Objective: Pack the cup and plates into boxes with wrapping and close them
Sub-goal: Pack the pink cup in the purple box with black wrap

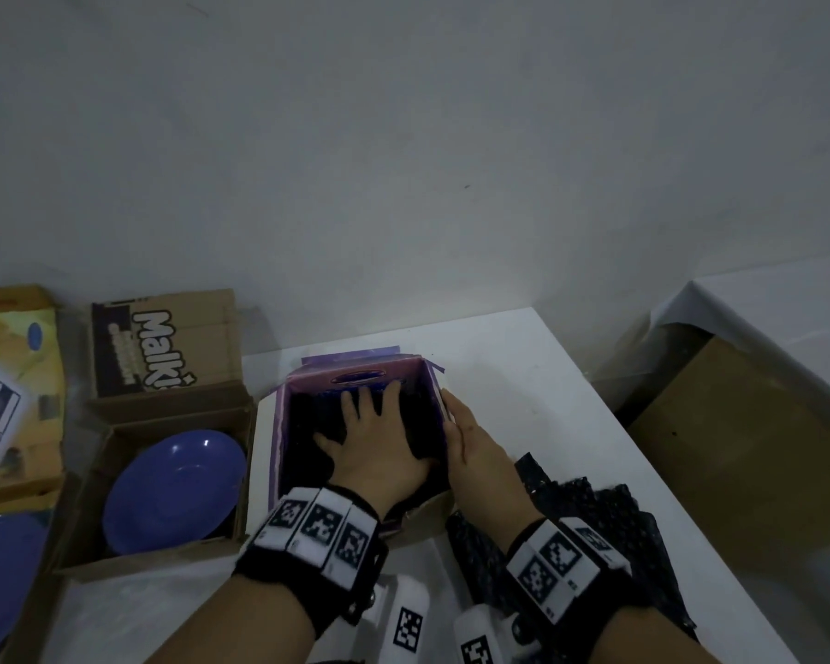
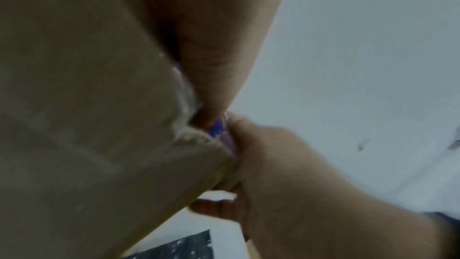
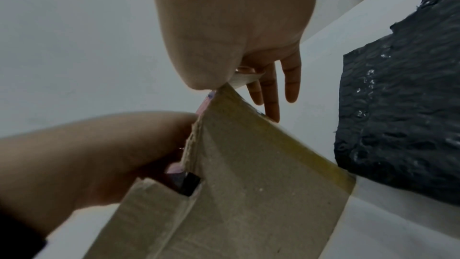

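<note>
A box (image 1: 355, 371) with purple inner walls stands open on the white table (image 1: 547, 376). My left hand (image 1: 374, 438) is inside it, fingers spread flat, pressing on dark wrapping (image 1: 307, 414); whatever lies beneath is hidden. My right hand (image 1: 470, 443) lies with straight fingers against the outside of the box's right wall. In the right wrist view those fingers (image 3: 291, 82) point down past the brown cardboard flap (image 3: 248, 164). A blue plate (image 1: 173, 491) sits in an open cardboard box (image 1: 116, 563) at the left. Another blue plate (image 1: 6, 577) shows at the lower left edge.
A sheet of black bubble wrap (image 1: 595, 515) lies on the table by my right wrist. The left box's raised flap (image 1: 164, 342) carries printed lettering. A yellow printed carton (image 1: 10, 376) stands at the far left. A brown box (image 1: 748, 448) sits beyond the table's right edge.
</note>
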The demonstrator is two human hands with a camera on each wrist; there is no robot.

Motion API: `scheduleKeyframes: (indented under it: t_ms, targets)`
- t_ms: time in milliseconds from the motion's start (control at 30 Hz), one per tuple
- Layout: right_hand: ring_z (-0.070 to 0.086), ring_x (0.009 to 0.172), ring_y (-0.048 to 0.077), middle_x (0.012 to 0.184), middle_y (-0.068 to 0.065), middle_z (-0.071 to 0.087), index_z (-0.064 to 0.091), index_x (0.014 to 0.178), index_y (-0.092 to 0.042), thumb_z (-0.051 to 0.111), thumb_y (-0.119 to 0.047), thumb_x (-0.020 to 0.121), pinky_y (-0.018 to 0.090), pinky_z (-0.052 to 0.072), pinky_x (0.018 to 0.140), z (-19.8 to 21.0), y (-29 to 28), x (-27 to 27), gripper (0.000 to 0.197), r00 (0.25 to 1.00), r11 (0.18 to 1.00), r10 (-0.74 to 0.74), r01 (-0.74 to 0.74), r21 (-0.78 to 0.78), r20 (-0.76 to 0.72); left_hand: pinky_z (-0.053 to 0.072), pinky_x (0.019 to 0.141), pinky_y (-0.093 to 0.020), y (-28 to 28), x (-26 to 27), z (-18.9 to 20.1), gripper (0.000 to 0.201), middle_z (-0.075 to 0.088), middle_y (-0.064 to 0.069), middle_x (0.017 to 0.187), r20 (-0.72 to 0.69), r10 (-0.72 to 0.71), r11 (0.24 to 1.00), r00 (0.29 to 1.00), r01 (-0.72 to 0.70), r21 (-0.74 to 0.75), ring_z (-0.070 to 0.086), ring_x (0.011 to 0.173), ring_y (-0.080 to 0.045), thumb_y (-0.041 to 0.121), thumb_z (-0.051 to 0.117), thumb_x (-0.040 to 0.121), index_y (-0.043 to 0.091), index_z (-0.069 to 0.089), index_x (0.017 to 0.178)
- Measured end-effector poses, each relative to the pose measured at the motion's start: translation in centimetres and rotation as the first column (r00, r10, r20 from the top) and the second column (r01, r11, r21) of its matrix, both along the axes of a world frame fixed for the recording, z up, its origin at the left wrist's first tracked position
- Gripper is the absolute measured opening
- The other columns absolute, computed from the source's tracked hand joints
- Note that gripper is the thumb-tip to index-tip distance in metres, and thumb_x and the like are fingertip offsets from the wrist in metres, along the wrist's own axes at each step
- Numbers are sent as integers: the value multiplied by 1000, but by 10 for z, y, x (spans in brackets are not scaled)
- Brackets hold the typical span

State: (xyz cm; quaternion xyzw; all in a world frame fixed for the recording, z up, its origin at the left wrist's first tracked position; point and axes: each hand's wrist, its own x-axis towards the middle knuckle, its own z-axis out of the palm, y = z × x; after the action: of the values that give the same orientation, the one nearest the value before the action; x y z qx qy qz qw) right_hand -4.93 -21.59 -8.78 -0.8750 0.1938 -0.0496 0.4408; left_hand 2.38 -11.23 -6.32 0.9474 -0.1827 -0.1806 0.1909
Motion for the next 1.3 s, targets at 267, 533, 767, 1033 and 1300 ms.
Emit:
scheduleKeyframes:
  t_ms: [267,533,767,1033,1300]
  targets:
    - [59,106,27,125,7,59,20,146,-36,22,-34,102,36,48,88,13,5,-1,44,1000,1000,2,-2,-18,-27,39,98,-43,26,-11,-1,111,0,-20,152,-6,5,947,1000,-3,323,17,132,-44,67,60,74,29,-12,149]
    - [58,110,27,130,6,57,21,146,-36,23,-33,102,34,47,91,14,6,-2,44,1000,1000,4,-4,-17,-24,38,99,-46,33,-3,-5,110,12,-9,147,-113,74,992,991,-61,113,15,131,-45,64,71,60,41,4,143]
    - [58,111,26,129,5,57,21,146,-38,22,-34,102,34,47,92,12,6,-1,44,1000,1000,-1,1,3,-23,25,111,-46,39,2,6,100,8,-13,155,-100,101,992,990,-92,85,11,138,-39,65,61,74,28,7,149]
    - [56,115,24,134,3,54,22,146,-37,23,-33,102,29,43,94,16,7,-1,44,1000,1000,-8,8,28,-16,32,108,-43,43,8,-7,118,24,-15,149,-184,160,986,970,-167,-25,28,134,-36,73,69,55,34,5,147]
    - [59,107,27,127,6,59,21,146,-38,22,-35,102,33,47,88,15,6,-2,44,1000,1000,-4,4,9,-27,30,110,-48,25,15,-3,101,15,-17,151,-250,176,984,952,-178,16,26,135,-42,74,59,66,42,4,145]
